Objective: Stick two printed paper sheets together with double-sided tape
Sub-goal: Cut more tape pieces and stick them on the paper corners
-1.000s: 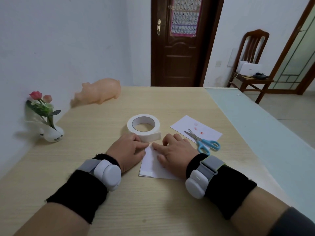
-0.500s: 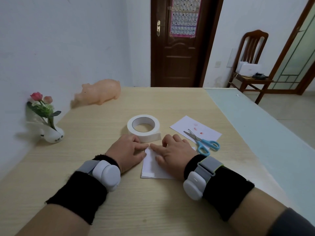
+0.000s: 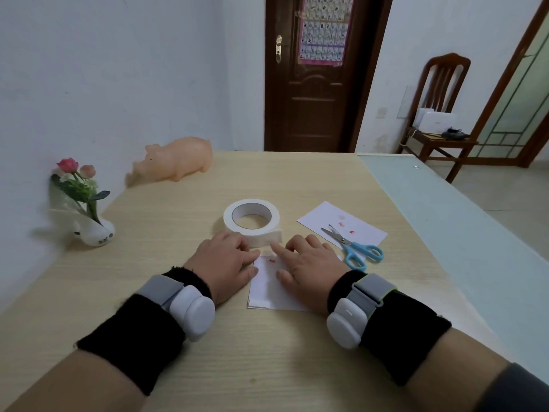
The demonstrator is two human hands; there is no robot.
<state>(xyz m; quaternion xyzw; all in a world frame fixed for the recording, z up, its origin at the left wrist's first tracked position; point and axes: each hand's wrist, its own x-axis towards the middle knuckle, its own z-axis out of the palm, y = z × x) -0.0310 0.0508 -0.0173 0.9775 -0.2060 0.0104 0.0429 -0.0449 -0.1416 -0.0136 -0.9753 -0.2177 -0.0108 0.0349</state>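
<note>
The paper sheet [image 3: 266,288] lies mid-table [image 3: 267,367]; the left hand [image 3: 225,263] presses its left edge and the right hand [image 3: 309,269] its right side, both flat, gripping nothing.

Head view — forward, downward, close.

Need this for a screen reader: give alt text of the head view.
A person's left hand and right hand rest on a small printed sheet on a table. Just beyond lies a tape roll; to the right, blue-handled scissors lie partly on a second printed sheet. A pink pig and a flower vase stand far left.
</note>
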